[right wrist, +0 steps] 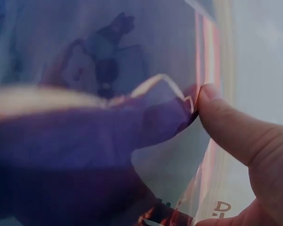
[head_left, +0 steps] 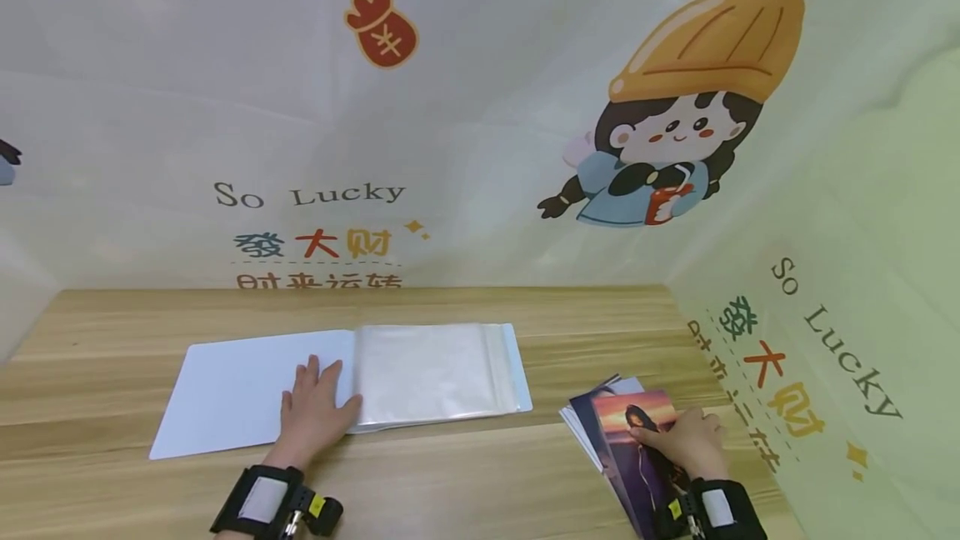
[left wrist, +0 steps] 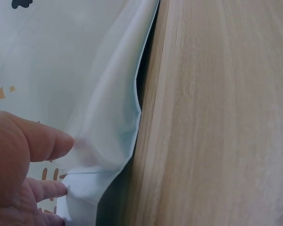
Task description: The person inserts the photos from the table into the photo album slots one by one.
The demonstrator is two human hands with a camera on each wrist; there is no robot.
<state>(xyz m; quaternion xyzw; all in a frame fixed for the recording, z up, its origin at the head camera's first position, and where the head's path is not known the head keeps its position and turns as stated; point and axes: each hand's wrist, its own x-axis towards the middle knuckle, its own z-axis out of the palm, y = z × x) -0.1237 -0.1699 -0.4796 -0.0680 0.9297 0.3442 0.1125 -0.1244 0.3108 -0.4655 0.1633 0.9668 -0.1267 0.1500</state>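
Observation:
An album lies open on the table, its plain white cover (head_left: 232,394) to the left and clear sleeve pages (head_left: 427,373) to the right. My left hand (head_left: 315,411) rests on it near the fold, fingers spread. In the left wrist view, the left thumb (left wrist: 52,141) is beside a bulging clear sleeve (left wrist: 108,122). Over to the right, a fanned stack of photos (head_left: 585,423) has a sunset-coloured photo (head_left: 622,448) on top. My right hand (head_left: 690,444) grips its right edge, thumb (right wrist: 226,122) on the face; the other fingers are mostly hidden.
The wooden table (head_left: 450,482) meets a printed white backdrop (head_left: 480,148) behind and on the right. Each wrist wears a black strap with a small camera, the left strap (head_left: 258,500) near the front edge of the view.

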